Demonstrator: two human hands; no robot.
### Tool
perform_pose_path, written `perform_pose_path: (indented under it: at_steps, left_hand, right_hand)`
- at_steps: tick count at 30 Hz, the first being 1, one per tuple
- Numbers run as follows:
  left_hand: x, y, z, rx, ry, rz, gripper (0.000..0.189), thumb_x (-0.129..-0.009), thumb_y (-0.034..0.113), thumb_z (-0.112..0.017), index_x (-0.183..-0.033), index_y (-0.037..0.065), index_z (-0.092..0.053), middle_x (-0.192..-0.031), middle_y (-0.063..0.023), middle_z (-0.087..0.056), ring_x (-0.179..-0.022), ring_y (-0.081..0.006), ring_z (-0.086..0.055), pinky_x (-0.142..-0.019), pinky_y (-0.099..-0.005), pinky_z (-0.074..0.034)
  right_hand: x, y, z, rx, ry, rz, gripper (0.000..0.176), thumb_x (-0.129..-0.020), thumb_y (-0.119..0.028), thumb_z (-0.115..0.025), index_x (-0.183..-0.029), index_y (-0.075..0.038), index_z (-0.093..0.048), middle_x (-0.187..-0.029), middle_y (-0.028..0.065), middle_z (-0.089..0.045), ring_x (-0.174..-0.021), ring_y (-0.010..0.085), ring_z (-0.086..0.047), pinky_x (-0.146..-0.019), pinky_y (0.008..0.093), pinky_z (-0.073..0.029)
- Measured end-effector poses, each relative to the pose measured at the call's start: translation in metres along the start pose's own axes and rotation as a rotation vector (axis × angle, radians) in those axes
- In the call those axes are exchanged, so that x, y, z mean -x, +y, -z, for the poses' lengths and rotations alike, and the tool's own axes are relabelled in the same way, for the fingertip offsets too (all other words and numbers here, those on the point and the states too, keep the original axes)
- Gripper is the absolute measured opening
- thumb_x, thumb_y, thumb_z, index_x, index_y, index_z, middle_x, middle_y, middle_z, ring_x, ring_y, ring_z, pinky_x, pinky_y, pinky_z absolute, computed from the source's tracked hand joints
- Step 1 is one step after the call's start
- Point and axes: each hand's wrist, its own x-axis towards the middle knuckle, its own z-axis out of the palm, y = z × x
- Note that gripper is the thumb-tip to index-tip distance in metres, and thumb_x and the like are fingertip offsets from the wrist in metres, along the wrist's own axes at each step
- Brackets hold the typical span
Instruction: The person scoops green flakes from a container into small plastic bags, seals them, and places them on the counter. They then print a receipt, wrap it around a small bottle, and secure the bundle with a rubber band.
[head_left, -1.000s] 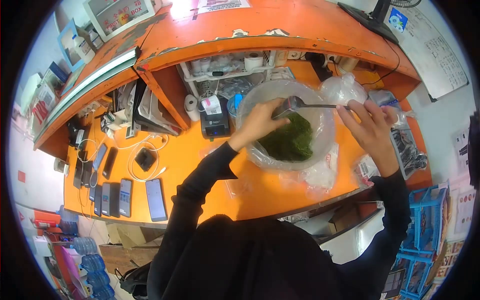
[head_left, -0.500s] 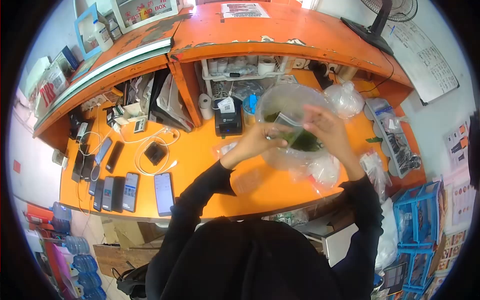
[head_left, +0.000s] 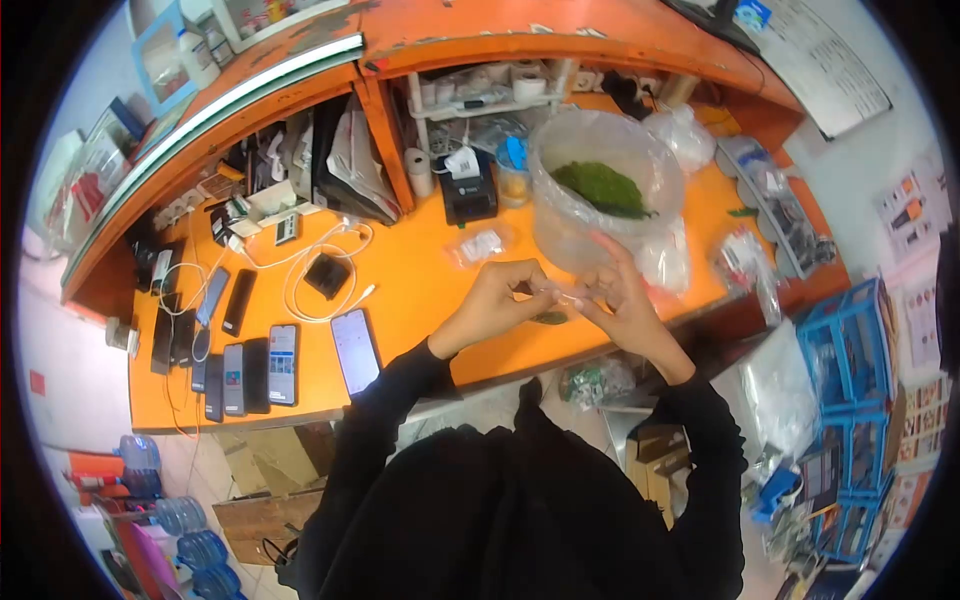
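Both my hands meet above the orange desk's front part, each pinching the top of a small clear plastic bag (head_left: 550, 317) with something green low in it. My left hand (head_left: 500, 305) grips its left side with thumb and forefinger. On the other side, my right hand (head_left: 622, 305) pinches the same edge, one finger raised. Just behind them stands a large clear tub (head_left: 560, 240) lined with plastic, with green leafy material (head_left: 603, 190) inside. A packet of small white sachets (head_left: 482, 245) lies left of the tub.
Several phones (head_left: 284, 365) and white cables (head_left: 296, 290) lie on the desk (head_left: 420, 290) at left. A black label printer (head_left: 468, 192) and a blue-lidded jar (head_left: 514, 180) stand behind. At right are plastic bags (head_left: 742, 262), a grey tray (head_left: 775, 205) and blue racks (head_left: 845, 345).
My hands have come away from over the tub towards the desk's front edge, bringing the small bag along. The camera view has shifted, and the tub's green contents now show fully.
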Motion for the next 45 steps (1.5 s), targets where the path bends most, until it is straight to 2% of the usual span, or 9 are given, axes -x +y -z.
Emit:
perform_pose_path:
  at_steps: [10, 14, 16, 21, 25, 27, 31, 37, 45]
  left_hand:
    - [0.031, -0.017, -0.052, -0.039, -0.245, -0.114, 0.008, -0.073, 0.005, -0.059, -0.073, 0.0, -0.054, -0.072, -0.0051, -0.057, -0.068, -0.009, -0.055, -0.064, -0.022, -0.044]
    - [0.032, -0.039, -0.076, 0.008, -0.365, -0.095, 0.02, -0.068, 0.008, -0.062, -0.086, 0.001, -0.057, -0.086, -0.0104, -0.058, -0.081, -0.0164, -0.055, -0.074, -0.0263, -0.041]
    - [0.024, -0.059, -0.077, 0.016, -0.283, -0.076, 0.027, -0.068, 0.009, -0.062, -0.093, 0.002, -0.054, -0.093, -0.0121, -0.056, -0.087, -0.0185, -0.053, -0.078, -0.0281, -0.04]
    - [0.004, -0.204, -0.028, -0.972, 0.102, -0.177, 0.041, -0.07, 0.015, -0.06, -0.107, 0.003, -0.046, -0.104, -0.0165, -0.05, -0.097, -0.0275, -0.047, -0.083, -0.0364, -0.037]
    - [0.002, -0.2, -0.03, -1.209, 0.1, 0.051, 0.04, -0.071, 0.017, -0.059, -0.106, 0.002, -0.046, -0.096, -0.0166, -0.052, -0.089, -0.0269, -0.05, -0.074, -0.036, -0.042]
    - [-0.003, -0.193, -0.026, -0.516, 0.0, 0.265, 0.036, -0.072, 0.016, -0.059, -0.103, 0.002, -0.047, -0.087, -0.0132, -0.054, -0.079, -0.0226, -0.055, -0.063, -0.0311, -0.046]
    - [-0.007, -0.196, -0.024, -0.418, 0.062, 0.147, 0.031, -0.073, 0.009, -0.057, -0.101, 0.001, -0.048, -0.079, -0.0076, -0.055, -0.068, -0.015, -0.055, -0.055, -0.0243, -0.045]
    - [0.016, -0.092, -0.057, -0.152, -0.493, 0.146, 0.035, -0.073, 0.002, -0.057, -0.106, 0.001, -0.046, -0.078, -0.0079, -0.056, -0.07, -0.0127, -0.055, -0.06, -0.0218, -0.043]
    - [0.051, -0.088, -0.061, 0.365, -0.011, 0.453, 0.018, -0.074, -0.001, -0.055, -0.092, 0.0, -0.052, -0.079, -0.0042, -0.054, -0.072, -0.0109, -0.053, -0.066, -0.0212, -0.043]
  right_hand:
    - [0.082, 0.012, -0.022, 0.176, 0.177, 0.001, 0.065, -0.074, 0.004, -0.051, -0.128, -0.007, -0.017, -0.074, 0.0043, -0.05, -0.071, 0.0093, -0.049, -0.069, 0.0221, -0.039]
    - [0.138, 0.011, -0.012, 0.333, 0.425, -0.03, 0.044, -0.069, 0.004, -0.055, -0.112, -0.005, -0.044, -0.088, 0.0061, -0.055, -0.082, 0.012, -0.052, -0.073, 0.0256, -0.042]
    - [0.19, 0.019, 0.015, 0.373, 0.783, -0.102, 0.018, -0.068, 0.003, -0.056, -0.085, -0.003, -0.054, -0.102, 0.0076, -0.053, -0.085, 0.0137, -0.053, -0.073, 0.0261, -0.043]
    - [0.311, 0.022, 0.075, 1.411, 1.8, -0.212, 0.045, -0.067, -0.011, -0.064, -0.109, -0.007, -0.047, -0.098, 0.0104, -0.051, -0.081, 0.0202, -0.049, -0.071, 0.0301, -0.039]
    - [0.321, 0.057, 0.055, 1.212, 1.747, -0.321, 0.046, -0.066, -0.014, -0.065, -0.107, -0.006, -0.047, -0.101, 0.0125, -0.049, -0.089, 0.0264, -0.047, -0.077, 0.035, -0.037]
    - [0.294, 0.078, 0.036, 1.141, 1.635, -0.399, 0.042, -0.066, -0.014, -0.064, -0.105, -0.007, -0.05, -0.098, 0.0125, -0.051, -0.089, 0.0271, -0.048, -0.076, 0.0351, -0.038]
    - [0.219, 0.115, 0.006, 0.842, 1.246, -0.213, 0.033, -0.067, -0.016, -0.064, -0.098, -0.009, -0.056, -0.085, 0.009, -0.057, -0.078, 0.0231, -0.054, -0.069, 0.0319, -0.043]
    - [0.11, 0.107, -0.041, 0.272, 0.558, -0.215, 0.036, -0.069, -0.017, -0.064, -0.1, -0.001, -0.052, -0.092, 0.0124, -0.056, -0.065, 0.018, -0.055, -0.06, 0.0272, -0.044]
    - [0.101, 0.111, -0.039, -0.276, 0.822, -0.263, 0.026, -0.072, -0.008, -0.061, -0.093, 0.001, -0.05, -0.075, 0.0051, -0.055, -0.06, 0.0085, -0.051, -0.052, 0.0183, -0.041]
